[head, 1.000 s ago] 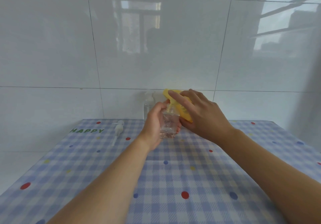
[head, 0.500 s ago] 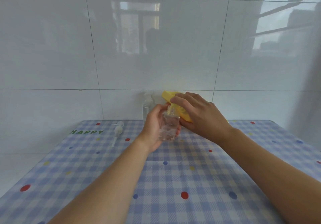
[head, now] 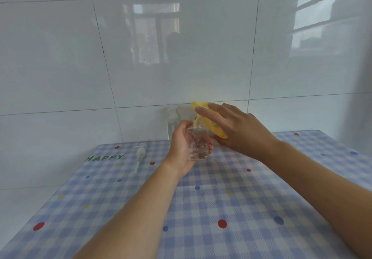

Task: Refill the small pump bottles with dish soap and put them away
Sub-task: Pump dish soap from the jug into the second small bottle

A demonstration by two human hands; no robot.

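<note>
Head camera looks down at a table with a blue and white checked cloth [head: 221, 198] that has red, blue and yellow dots on it. The left hand [head: 181, 148] is curled round a small clear bottle [head: 198, 146] and holds it upright near the back of the table, close to the middle. The bottle has no top on, so its neck is open. I cannot tell if its bottom touches the cloth. The right hand [head: 241, 132] holds a yellow soap bottle [head: 215, 130], with the long fingers laid over the top of it and the thumb tucked under. The yellow bottle is tipped over to the left, and its tip sits right at the open neck of the small clear bottle. How much soap is inside the clear bottle is too hard to see. A white pump top [head: 140, 154] lies flat on the cloth to the left of the hands, well apart from them, with its thin tube pointing toward the camera. Just left of the pump top are green letters [head: 104, 157] that spell HAPPY. Behind the left hand, next to the wall, stands another clear bottle [head: 173, 126] with a pump on top, partly hidden. A shiny white tile wall [head: 181, 57] fills the back and shows a faint window in its shine
</note>
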